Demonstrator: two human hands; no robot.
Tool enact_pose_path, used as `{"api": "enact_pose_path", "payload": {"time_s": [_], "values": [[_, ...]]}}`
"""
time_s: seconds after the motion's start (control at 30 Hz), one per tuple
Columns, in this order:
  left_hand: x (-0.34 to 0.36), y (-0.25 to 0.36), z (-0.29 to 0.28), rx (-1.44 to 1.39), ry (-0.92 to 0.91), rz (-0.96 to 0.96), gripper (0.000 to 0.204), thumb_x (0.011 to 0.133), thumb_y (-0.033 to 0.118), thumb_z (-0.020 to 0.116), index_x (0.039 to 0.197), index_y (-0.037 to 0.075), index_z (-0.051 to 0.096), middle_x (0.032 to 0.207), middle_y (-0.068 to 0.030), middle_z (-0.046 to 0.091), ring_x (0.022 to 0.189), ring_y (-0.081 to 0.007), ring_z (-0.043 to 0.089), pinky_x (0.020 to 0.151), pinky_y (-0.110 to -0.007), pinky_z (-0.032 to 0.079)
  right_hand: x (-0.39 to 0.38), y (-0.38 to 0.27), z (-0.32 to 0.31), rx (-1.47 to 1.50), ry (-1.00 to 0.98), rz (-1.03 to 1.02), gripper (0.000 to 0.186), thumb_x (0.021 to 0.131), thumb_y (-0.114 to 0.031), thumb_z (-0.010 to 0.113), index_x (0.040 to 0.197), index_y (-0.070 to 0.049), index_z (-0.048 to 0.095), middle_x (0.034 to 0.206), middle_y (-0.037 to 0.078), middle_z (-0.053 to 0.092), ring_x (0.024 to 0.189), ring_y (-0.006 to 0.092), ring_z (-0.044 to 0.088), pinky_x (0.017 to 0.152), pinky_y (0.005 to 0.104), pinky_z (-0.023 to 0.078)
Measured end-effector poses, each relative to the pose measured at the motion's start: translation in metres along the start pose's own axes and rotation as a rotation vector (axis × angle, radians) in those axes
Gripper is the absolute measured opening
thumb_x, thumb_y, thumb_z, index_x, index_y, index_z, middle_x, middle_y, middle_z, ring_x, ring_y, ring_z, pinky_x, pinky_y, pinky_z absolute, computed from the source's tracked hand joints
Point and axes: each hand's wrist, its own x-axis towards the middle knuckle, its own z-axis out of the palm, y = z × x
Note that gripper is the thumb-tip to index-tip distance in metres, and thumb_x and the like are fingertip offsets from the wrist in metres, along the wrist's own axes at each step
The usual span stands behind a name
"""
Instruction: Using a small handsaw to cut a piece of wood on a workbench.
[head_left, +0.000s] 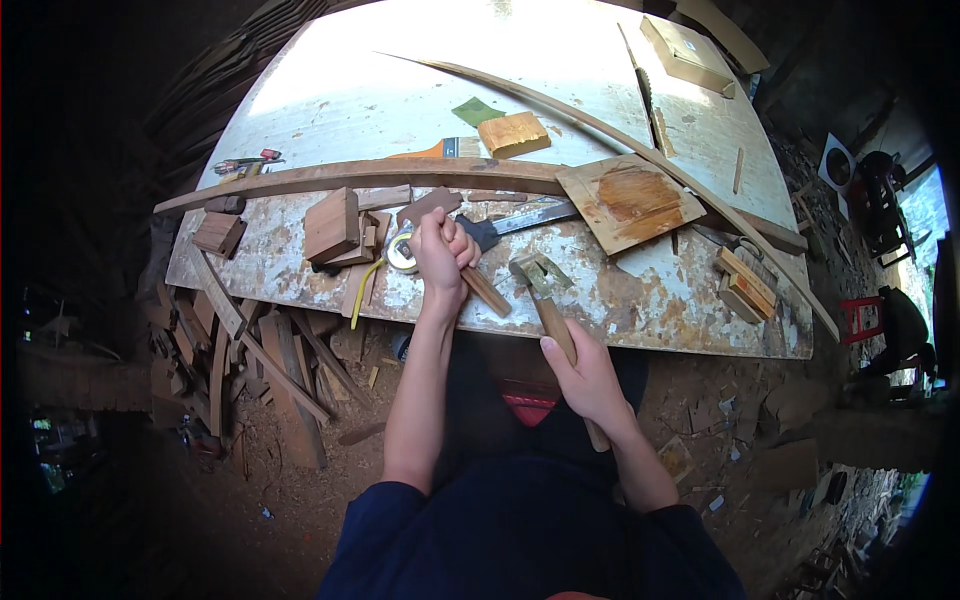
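Note:
My left hand [443, 255] is closed round a short wooden stick [487, 294] over the worktable's front part. My right hand [585, 385] grips the wooden handle of a hammer [551, 318], whose metal head is raised right of the stick. A tape measure [399, 256] with a yellow strap lies just left of my left hand. Behind that hand a long steel blade-like tool [530, 216] with a dark end lies on the table, partly hidden.
The worn white table [380, 110] holds wood blocks [331, 225], long strips [360, 179], a square board [630, 200], a brush [450, 146], a tan block [513, 132], green paper [477, 109] and small tools [245, 165]. Scrap wood [300, 390] and shavings cover the floor at left.

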Motion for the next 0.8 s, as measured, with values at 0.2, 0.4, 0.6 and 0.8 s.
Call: {"api": "enact_pose_path", "payload": {"time_s": [0.2, 0.4, 0.6, 0.8], "values": [[-0.005, -0.001, -0.004, -0.039, -0.042, 0.023, 0.04, 0.105, 0.031, 0.04, 0.068, 0.017, 0.035, 0.049, 0.0043, 0.028, 0.036, -0.009, 0.024, 0.039, -0.029, 0.029, -0.017, -0.003, 0.003, 0.146, 0.167, -0.085, 0.033, 0.099, -0.021, 0.062, 0.117, 0.006, 0.057, 0.074, 0.02, 0.064, 0.067, 0.0325, 0.069, 0.063, 0.0405, 0.05], [-0.005, -0.001, 0.002, 0.017, 0.042, 0.021, 0.039, 0.105, 0.031, 0.042, 0.069, 0.016, 0.035, 0.049, 0.0039, 0.028, 0.037, -0.009, 0.024, 0.039, -0.029, 0.029, -0.013, -0.004, -0.004, 0.242, 0.067, -0.097, 0.019, 0.106, -0.019, 0.052, 0.108, 0.0, 0.055, 0.066, -0.002, 0.051, 0.05, 0.0045, 0.047, 0.046, 0.0236, 0.038], [-0.007, -0.001, 0.005, 0.027, -0.059, 0.055, 0.039, 0.104, 0.031, 0.042, 0.069, 0.016, 0.035, 0.049, 0.0038, 0.028, 0.037, -0.0091, 0.024, 0.039, -0.029, 0.03, 0.008, 0.013, -0.002, 0.053, -0.031, 0.014, 0.025, 0.1, -0.021, 0.061, 0.106, 0.003, 0.059, 0.082, 0.02, 0.065, 0.07, 0.0257, 0.066, 0.066, 0.0408, 0.049], [-0.01, -0.001, 0.002, 0.007, 0.002, 0.068, 0.038, 0.104, 0.031, 0.042, 0.07, 0.016, 0.036, 0.049, 0.004, 0.027, 0.037, -0.0091, 0.024, 0.039, -0.03, 0.03, -0.018, -0.016, -0.004, 0.251, 0.119, -0.085, 0.025, 0.101, -0.022, 0.059, 0.108, 0.002, 0.057, 0.07, 0.016, 0.061, 0.061, 0.0324, 0.062, 0.061, 0.0401, 0.048]]}}
